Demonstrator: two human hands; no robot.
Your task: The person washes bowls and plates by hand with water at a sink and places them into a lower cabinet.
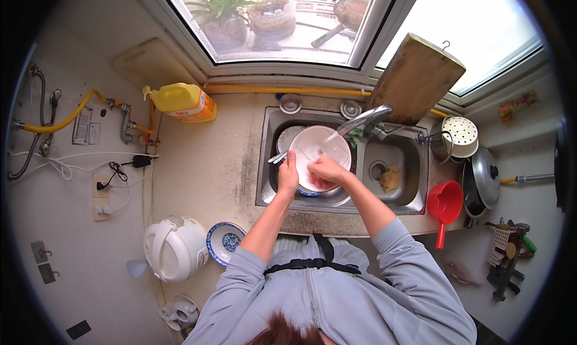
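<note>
Over the left sink basin [267,182], my left hand [288,176] holds a large white bowl [331,158] by its left side, thumb on the rim. The bowl tilts towards me. My right hand [327,170] reaches inside it, fingers curled against the inner wall and partly blurred; whether they hold something cannot be seen. Water runs into the bowl from a chrome faucet [365,119]. Metal utensil handles [277,157] stick out left of the bowl. Below it show another dish [288,136] and a blue-patterned rim [309,192].
The right basin [405,164] contains a yellowish sponge [389,179]. A red ladle [445,203] and a lidded pot [486,178] stand to the right. On the left are a yellow detergent jug [187,102], a white rice cooker [173,250] and a blue-patterned bowl [224,243]. A wooden board [414,79] leans behind the faucet.
</note>
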